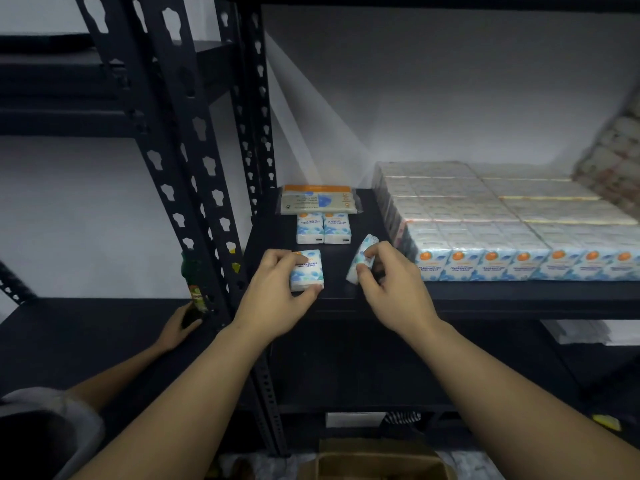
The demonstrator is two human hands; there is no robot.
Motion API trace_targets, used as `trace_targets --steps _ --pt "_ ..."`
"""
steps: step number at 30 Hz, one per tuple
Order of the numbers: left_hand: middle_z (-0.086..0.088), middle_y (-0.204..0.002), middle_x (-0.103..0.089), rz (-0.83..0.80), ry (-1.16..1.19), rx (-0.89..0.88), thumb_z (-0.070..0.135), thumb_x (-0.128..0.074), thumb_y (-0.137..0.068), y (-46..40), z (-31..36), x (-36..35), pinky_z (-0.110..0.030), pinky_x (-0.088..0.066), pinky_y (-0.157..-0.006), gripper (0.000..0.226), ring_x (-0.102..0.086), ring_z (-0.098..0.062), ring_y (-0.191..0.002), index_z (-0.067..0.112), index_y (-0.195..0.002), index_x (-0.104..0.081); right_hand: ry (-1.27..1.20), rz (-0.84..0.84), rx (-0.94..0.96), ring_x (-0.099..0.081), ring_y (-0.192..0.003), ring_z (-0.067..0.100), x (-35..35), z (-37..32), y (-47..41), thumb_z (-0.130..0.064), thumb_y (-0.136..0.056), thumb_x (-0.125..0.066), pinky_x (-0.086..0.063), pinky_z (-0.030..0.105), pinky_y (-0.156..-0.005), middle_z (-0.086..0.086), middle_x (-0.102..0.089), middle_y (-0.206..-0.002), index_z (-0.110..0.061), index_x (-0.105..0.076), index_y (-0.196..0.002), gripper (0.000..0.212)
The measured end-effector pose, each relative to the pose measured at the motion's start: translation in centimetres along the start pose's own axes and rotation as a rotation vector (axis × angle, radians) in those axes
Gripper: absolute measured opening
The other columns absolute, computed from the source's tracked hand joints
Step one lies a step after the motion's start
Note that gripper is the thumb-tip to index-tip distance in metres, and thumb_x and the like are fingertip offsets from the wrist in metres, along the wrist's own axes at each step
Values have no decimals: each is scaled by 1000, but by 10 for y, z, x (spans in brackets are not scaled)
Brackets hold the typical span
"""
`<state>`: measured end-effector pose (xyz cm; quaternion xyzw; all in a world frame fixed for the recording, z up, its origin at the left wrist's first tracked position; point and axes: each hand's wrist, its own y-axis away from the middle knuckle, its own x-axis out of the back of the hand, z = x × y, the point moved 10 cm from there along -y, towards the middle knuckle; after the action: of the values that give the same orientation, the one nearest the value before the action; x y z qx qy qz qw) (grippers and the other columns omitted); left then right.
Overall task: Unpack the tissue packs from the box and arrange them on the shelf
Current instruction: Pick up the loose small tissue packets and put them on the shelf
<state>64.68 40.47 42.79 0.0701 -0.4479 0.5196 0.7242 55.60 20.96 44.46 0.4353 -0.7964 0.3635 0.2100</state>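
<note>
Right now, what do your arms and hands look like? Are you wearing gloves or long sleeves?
No gloves and no long sleeves. My left hand and right hand are both bare, and so are both forearms, as far as the picture shows. I see no watch, rings or bracelets on either wrist or hand.

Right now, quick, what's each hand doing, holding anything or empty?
Left hand: grips a mini tissue pack lying flat on the shelf.
Right hand: pinches a tilted tissue pack.
</note>
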Motion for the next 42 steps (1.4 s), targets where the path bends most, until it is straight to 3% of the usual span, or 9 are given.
trace_targets --steps 4,10,14,22,28,34,42 --pt "7 -137 -43 -12 -9 2 42 -77 -87 2 -1 -1 -23 -42 -93 54 -45 -2 -116 23 -134 -61 -1 81 -10 -57 -85 8 5 0 1 -45 -94 -70 -53 30 -70 -9 -50 -102 -28 -55 -101 24" --pt "7 -137 -44 -31 -2 9 43 -77 -88 1 -2 -1 -25 -44 -100 54 -49 -9 -124 22 -135 -61 -36 60 -117 -62 -93 11 2 14 -1 -30 -98 -65 -49 23 -69 -6 -61 -107 -26 -54 -108 16" --pt "8 -136 -44 -33 6 14 43 -76 -88 2 -3 -1 -28 -45 -102 55 -50 -10 -126 23 -136 -61 16 37 -78 -60 -99 10 -2 15 0 -29 -98 -65 -57 35 -82 -8 -60 -110 -23 -60 -113 16" --pt "7 -138 -44 -33 14 27 40 -72 -92 4 0 -1 -25 -43 -102 61 -49 -10 -125 23 -147 -53 56 -55 16 -56 -109 13 -13 10 2 -42 -86 -76 -51 33 -93 -8 -59 -111 -19 -69 -120 42" --pt "6 -133 -46 -25 1 29 39 -73 -93 1 -1 -1 -21 -39 -96 51 -52 -12 -122 22 -138 -58 129 -112 76 -54 -110 13 -20 4 -2 -44 -84 -78 -51 39 -95 -10 -60 -113 -22 -69 -123 45" --pt "0 -134 -50 -21 -42 51 39 -71 -95 -12 -2 -6 -36 -46 -107 51 -51 -20 -128 21 -141 -58 161 -101 71 -57 -106 14 -24 2 -16 -41 -87 -78 -54 39 -90 -6 -59 -112 -22 -68 -120 40" --pt "-1 -138 -53 -25 -77 80 39 -69 -96 -23 -2 -10 -37 -47 -106 52 -50 -21 -128 22 -143 -57 158 -54 40 -57 -104 15 -29 11 -25 -41 -88 -78 -54 38 -86 -6 -60 -111 -22 -68 -120 38"
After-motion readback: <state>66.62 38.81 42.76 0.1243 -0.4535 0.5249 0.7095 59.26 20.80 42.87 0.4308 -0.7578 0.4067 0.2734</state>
